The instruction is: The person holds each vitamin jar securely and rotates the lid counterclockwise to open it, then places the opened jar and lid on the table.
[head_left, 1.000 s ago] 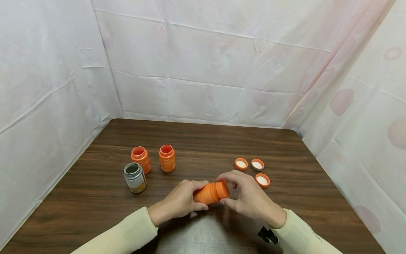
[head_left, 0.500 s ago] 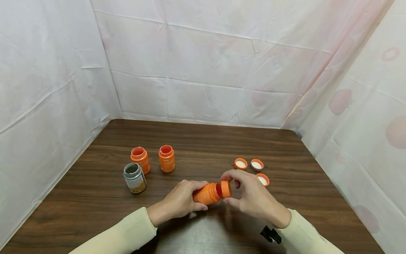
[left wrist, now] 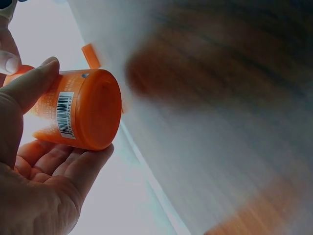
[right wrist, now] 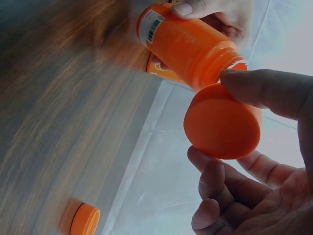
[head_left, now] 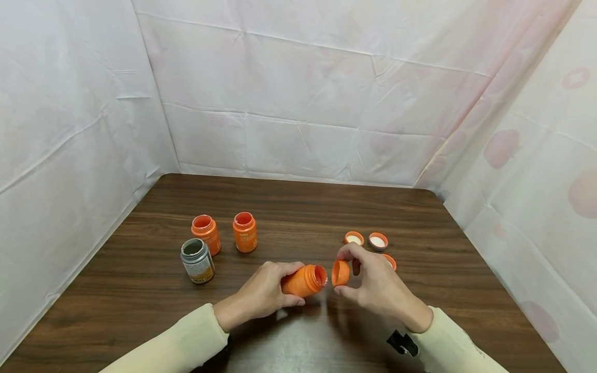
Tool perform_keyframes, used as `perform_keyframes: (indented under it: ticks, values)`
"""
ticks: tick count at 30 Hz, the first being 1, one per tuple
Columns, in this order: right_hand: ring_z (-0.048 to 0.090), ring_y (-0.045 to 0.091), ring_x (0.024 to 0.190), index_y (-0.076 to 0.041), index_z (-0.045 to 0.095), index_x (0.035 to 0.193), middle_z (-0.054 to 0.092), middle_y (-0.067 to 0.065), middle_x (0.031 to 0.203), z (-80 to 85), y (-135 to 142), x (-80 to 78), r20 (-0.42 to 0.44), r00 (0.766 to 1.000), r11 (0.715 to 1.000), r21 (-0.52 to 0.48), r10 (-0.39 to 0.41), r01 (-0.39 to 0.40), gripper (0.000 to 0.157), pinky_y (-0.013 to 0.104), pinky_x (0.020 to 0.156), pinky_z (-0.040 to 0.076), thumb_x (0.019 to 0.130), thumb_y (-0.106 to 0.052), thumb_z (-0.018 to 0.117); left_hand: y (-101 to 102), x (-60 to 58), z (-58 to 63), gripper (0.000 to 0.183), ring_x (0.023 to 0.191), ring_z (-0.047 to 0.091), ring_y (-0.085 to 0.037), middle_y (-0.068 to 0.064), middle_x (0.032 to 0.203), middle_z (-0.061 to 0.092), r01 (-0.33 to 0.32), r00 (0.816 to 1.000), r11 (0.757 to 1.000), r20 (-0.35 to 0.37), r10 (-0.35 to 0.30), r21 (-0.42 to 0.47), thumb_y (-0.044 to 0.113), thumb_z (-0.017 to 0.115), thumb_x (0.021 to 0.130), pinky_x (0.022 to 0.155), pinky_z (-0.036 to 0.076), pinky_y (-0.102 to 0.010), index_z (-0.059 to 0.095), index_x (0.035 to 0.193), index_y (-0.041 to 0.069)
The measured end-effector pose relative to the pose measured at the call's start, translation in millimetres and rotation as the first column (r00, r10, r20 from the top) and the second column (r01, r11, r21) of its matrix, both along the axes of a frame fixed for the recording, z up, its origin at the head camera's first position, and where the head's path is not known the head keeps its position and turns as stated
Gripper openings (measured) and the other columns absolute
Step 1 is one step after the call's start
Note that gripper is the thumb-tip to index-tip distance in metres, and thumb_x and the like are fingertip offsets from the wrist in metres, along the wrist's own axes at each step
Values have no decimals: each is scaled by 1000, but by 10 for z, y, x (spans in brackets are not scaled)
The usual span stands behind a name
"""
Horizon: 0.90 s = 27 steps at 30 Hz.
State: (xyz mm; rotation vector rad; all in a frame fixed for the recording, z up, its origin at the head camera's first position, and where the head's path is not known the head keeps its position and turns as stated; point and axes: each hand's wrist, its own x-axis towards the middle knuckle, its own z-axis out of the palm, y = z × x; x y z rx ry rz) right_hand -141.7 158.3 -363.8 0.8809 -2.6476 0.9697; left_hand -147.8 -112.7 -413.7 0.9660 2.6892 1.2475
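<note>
My left hand (head_left: 265,291) grips an orange bottle (head_left: 301,281) round its body, tilted with its uncovered mouth toward the right. A white barcode label shows near the bottle's base in the left wrist view, where the left thumb (left wrist: 36,83) lies along its side. Just right of the mouth, my right hand (head_left: 379,285) pinches an orange cap (head_left: 341,273) between thumb and fingers. Cap and bottle are apart in the head view. The cap's flat top (right wrist: 222,122) faces the right wrist camera.
Two uncovered orange bottles (head_left: 245,233) and a grey one (head_left: 198,261) stand on the left of the dark wooden table (head_left: 298,207). Several loose caps lie right of centre, among them an orange-and-grey cap (head_left: 378,241); one is partly behind the right hand. White sheets (head_left: 289,103) surround the table.
The orange cap has come off the bottle's mouth and moved right with my right hand. My left hand keeps its grip on the bottle, nearly in place.
</note>
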Motion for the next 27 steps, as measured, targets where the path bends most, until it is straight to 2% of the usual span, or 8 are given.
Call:
perform_keyframes:
  ticks: [6, 10, 16, 20, 23, 27]
  values:
    - [60, 13, 76, -15, 60, 107, 66, -7, 91, -14, 37, -12, 36, 999, 1000, -29, -12, 13, 56, 27, 68, 50, 63, -5, 95, -6, 9, 26, 52, 89, 64, -4, 13, 104, 70, -11, 1000, 1000, 3, 11, 2, 18, 93, 77, 83, 54, -30, 69, 123, 24]
    - [61, 12, 75, -16, 59, 106, 65, -8, 90, -37, 66, -5, 59, 997, 998, -36, -52, 55, 55, 27, 66, 50, 65, -6, 95, -7, 14, 30, 52, 89, 64, -4, 12, 105, 71, -15, 1000, 1000, 0, 15, 8, 18, 93, 77, 84, 54, -30, 69, 123, 23]
    - [61, 15, 75, -17, 63, 106, 64, -9, 89, -67, 105, -16, 55, 990, 991, -13, -129, 130, 52, 27, 66, 50, 66, -10, 95, -14, 21, 36, 53, 86, 63, -5, 11, 102, 70, -35, 999, 999, -5, 35, -1, 20, 93, 76, 80, 53, -29, 69, 124, 23]
    - [57, 18, 78, -17, 66, 104, 63, -9, 91, -94, 134, -42, 21, 985, 984, 29, -174, 173, 50, 27, 68, 46, 65, -16, 97, -20, 23, 46, 53, 84, 63, -5, 11, 100, 70, -46, 999, 999, -12, 46, -1, 22, 93, 76, 77, 52, -28, 70, 123, 23]
    - [54, 17, 78, -16, 67, 102, 62, -9, 92, -118, 157, -67, 0, 980, 979, 49, -200, 199, 48, 28, 70, 44, 65, -21, 98, -24, 24, 47, 53, 84, 63, -5, 12, 100, 70, -49, 999, 999, -21, 49, 8, 22, 93, 76, 78, 52, -29, 70, 123, 23]
    - [51, 14, 76, -17, 69, 101, 60, -10, 87, -147, 189, -105, 13, 972, 971, 61, -234, 232, 45, 28, 68, 42, 66, -23, 97, -28, 21, 36, 54, 85, 63, -5, 12, 101, 70, -53, 998, 998, -27, 53, 20, 21, 94, 75, 79, 53, -29, 70, 124, 23]
